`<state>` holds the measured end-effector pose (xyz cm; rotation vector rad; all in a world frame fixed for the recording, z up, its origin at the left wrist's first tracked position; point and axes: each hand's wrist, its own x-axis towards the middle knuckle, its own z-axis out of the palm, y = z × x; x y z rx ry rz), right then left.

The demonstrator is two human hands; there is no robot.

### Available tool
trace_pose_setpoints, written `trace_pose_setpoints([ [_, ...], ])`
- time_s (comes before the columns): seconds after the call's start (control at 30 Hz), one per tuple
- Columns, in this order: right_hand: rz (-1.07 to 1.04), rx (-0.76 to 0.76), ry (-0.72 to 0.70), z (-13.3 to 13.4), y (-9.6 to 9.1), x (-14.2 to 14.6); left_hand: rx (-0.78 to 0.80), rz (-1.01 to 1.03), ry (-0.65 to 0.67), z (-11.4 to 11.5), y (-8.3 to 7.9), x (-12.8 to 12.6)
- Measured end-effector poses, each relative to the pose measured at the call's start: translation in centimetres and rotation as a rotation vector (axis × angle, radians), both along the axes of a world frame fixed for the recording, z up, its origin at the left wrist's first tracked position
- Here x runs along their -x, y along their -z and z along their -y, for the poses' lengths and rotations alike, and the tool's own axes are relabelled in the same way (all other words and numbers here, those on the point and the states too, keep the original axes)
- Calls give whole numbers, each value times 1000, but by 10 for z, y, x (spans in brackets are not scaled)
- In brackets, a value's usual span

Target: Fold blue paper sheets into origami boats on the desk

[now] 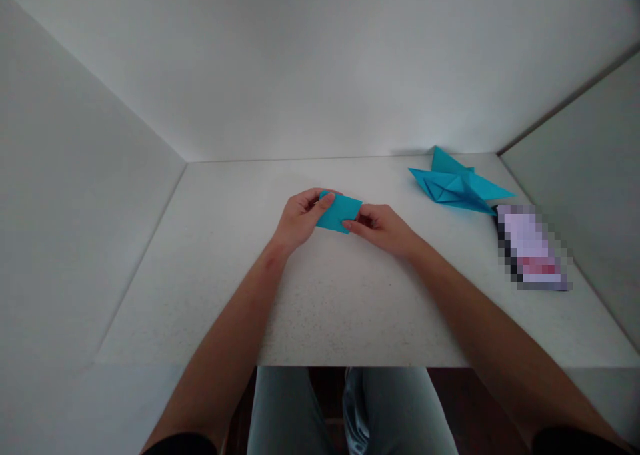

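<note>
Head view: a folded blue paper rectangle [339, 211] is held between both hands, pinched by the left hand [301, 220] and right hand [381, 229], its long axis running nearly crosswise over the table [200, 308].

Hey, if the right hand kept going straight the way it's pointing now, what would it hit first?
The folded blue paper comes first: the right hand already reaches its edge. Past it, the left hand looks next, though depth is hard to judge.
</note>
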<state>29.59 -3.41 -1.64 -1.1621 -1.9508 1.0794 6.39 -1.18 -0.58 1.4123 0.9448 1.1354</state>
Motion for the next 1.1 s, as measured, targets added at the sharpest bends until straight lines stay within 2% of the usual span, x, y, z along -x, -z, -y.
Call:
trace_pose_setpoints([
  [0.2, 14, -12, -72, 0, -4, 1, -57, 14, -74, 4, -10, 2],
  [0.47, 3, -143, -65, -2, -7, -2, -28, 74, -143, -5, 0, 4],
  [0.73, 29, -91, -84, -1, -3, -1, -28, 25, -49, 0, 1, 2],
  [0.83, 33, -140, -66, -1, -2, -2, -22, -1, -27, 1, 2, 1],
  [0.93, 25, -198, -33, -2, -4, -3, -5, -22, 49, 2, 1, 1],
  [1.0, 20, -207, 3, -2, -6, -3, -4, -83, 91, 3, 0, 3],
  [1.1, 0, -188, 80, -2, -7, -4, -44, -277, 109, 6, -2, 6],
])
